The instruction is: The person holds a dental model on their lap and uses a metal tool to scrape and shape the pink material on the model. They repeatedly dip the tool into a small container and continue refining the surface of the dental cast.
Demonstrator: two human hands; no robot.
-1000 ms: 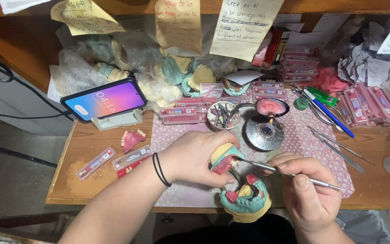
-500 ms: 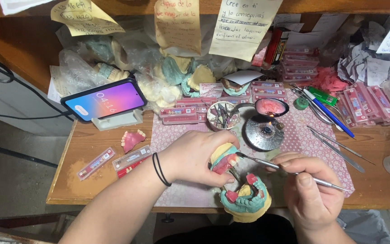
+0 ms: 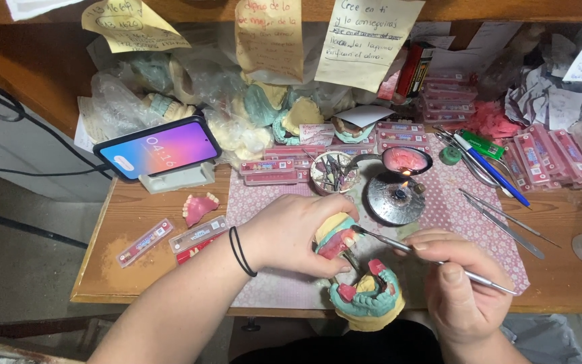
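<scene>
Both hands [image 3: 372, 263] near table edge [image 3: 170, 296]

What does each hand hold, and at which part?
The left hand clasps the upper half of a pink-and-yellow dental model. The right hand pinches a thin metal instrument at mid-shaft.

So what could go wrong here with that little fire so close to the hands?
The small burner is lit, right behind the left hand holding the dental model, so a finger or the hair tie on the wrist might get too near the flame. The right hand works a thin metal tool at the pink wax; a slip could scrape it. The lower model hangs at the table edge and might tip off.
</scene>
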